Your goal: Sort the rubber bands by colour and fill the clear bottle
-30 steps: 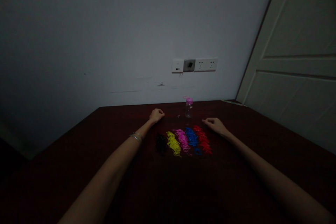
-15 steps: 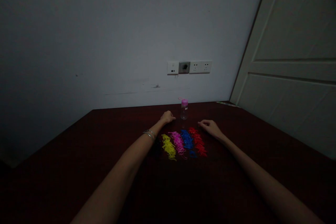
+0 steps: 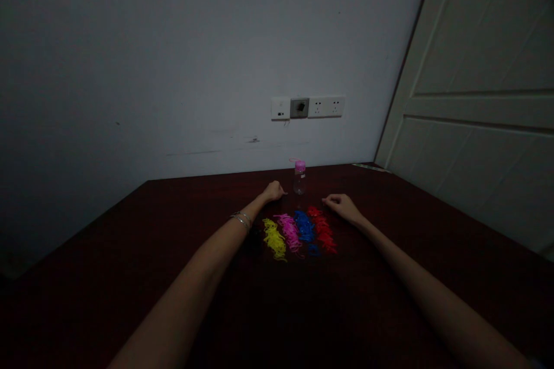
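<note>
My left hand (image 3: 274, 190) rests on the dark table just left of a clear bottle (image 3: 299, 183) with a pink lid, its fingers curled closed. To the right of the bottle, my right hand (image 3: 341, 205) lies with thumb and fingers pinched together. Whether either hand holds anything small is too dark to make out. Between my forearms lie piles of thin strands: yellow (image 3: 274, 239), pink (image 3: 289, 232), blue (image 3: 304, 226) and red (image 3: 322, 229). The red pile is nearest my right hand. A dark pile (image 3: 255, 239) shows faintly beside my left forearm.
A pale wall stands behind the table (image 3: 277, 311), with white sockets (image 3: 326, 106) and a grey outlet plate (image 3: 299, 108). A panelled white door (image 3: 476, 109) rises on the right. A flat strip (image 3: 370, 168) lies by the table's far right corner.
The whole view has shifted slightly left and up. Both hands keep nearly the same pose beside the bottle, and the piles look unchanged.
</note>
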`<state>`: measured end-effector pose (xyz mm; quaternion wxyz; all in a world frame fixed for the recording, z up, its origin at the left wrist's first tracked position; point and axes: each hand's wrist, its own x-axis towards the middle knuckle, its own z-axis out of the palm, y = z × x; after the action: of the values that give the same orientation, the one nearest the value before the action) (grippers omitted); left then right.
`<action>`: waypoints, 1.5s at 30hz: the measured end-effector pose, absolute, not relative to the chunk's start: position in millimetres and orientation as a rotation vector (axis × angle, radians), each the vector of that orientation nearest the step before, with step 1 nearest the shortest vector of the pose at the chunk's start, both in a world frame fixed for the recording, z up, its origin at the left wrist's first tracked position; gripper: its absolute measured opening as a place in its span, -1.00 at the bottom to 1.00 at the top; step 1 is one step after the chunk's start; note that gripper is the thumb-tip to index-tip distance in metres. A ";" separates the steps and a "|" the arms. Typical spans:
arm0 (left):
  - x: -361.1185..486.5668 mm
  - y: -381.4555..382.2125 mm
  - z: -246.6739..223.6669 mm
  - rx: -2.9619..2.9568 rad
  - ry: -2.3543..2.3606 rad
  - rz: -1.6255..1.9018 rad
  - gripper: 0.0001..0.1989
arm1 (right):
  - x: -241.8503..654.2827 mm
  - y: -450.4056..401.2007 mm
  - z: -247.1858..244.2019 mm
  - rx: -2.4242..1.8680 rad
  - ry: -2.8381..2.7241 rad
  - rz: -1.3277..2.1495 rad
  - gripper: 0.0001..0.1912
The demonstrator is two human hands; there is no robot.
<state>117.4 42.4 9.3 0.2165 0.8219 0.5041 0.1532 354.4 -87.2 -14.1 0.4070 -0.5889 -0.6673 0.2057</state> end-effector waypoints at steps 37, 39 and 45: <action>61.6 23.3 41.1 2.033 1.097 0.210 -0.79 | 354.6 -87.7 -13.5 -1.501 -1.730 0.481 -0.59; 49.8 33.8 37.0 2.015 1.163 0.316 -0.76 | 353.8 -88.9 -12.5 -1.495 -1.729 0.483 -0.59; 7.4 51.0 17.8 1.767 1.426 0.776 -0.72 | 353.3 -89.9 -11.9 -1.500 -1.720 0.507 -0.58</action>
<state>7.4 51.0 17.8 0.3623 0.6864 0.5539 0.3014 353.3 -89.9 -11.9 0.3909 -0.5906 -0.6772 0.1996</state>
